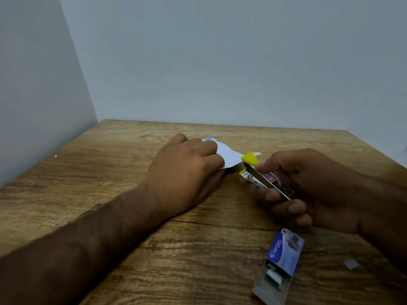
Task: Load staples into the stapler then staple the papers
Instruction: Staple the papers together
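Observation:
My left hand (pixel 187 170) grips small white papers (pixel 229 156) just above the wooden table (pixel 110 172); most of the sheets are hidden behind its fingers. My right hand (pixel 312 188) holds a small metal stapler (pixel 262 179) with a yellow tip. The stapler's jaws are slightly apart and point left at the lower right edge of the papers, touching or almost touching them. A blue staple box (pixel 282 256) lies near the table's front right, its inner tray pulled out with staple strips showing.
A loose strip of staples (pixel 351 264) lies to the right of the box. Pale walls close in the table at the back and on the left. A tiny speck (pixel 56 156) sits near the left edge.

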The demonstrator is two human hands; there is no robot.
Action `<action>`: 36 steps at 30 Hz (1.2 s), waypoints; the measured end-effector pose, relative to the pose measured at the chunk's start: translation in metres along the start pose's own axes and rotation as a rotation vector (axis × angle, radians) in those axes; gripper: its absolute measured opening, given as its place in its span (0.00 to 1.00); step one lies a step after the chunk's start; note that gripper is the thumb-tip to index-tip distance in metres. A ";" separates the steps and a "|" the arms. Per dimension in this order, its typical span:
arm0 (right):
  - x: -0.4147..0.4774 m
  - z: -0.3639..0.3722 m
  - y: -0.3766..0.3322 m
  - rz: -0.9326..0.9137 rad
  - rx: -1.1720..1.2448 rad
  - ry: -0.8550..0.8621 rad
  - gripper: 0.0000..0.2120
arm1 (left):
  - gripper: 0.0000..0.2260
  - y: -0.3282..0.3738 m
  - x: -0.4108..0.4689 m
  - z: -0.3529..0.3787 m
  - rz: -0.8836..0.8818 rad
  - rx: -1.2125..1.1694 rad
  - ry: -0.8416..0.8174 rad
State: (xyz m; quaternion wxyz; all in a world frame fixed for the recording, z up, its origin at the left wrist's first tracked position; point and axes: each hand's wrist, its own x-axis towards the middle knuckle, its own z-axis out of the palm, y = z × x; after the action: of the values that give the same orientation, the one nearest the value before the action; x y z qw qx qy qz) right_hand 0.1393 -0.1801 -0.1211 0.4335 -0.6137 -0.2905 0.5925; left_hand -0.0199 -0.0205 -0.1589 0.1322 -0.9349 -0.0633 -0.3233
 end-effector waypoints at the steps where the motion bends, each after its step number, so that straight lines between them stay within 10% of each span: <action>1: 0.001 0.001 0.000 0.018 -0.003 -0.021 0.18 | 0.10 0.001 0.000 -0.001 0.014 0.032 0.041; 36: 0.018 0.013 0.012 -0.255 0.035 0.226 0.25 | 0.07 0.015 0.001 -0.009 0.255 0.207 0.285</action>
State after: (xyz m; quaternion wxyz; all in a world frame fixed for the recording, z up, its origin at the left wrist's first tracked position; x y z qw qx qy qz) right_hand 0.1266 -0.1675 -0.1390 0.5457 -0.6270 -0.3052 0.4647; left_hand -0.0212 -0.0372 -0.1543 0.2748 -0.8615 0.0422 -0.4249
